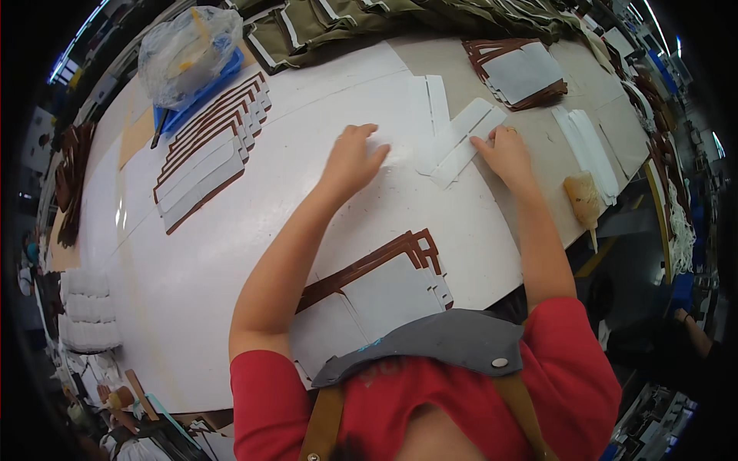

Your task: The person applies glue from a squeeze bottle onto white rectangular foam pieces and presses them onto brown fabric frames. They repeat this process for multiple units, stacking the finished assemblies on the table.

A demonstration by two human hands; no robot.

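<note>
My left hand hovers over the white tabletop, its thumb apart from its bent fingers and nothing in it. My right hand pinches the right edge of a slanted white strip piece with a dark slit line along it. This piece overlaps another white strip piece, which lies upright in the picture on the table. Close to my body rests a fanned stack of brown-edged white panels, partly hidden by my grey apron bib.
Brown-edged panels lie staggered at left, below a plastic bag on a blue tray. More brown-edged panels sit far right. White strips and a yellowish glue bottle lie by the right edge. Olive fabric covers the back.
</note>
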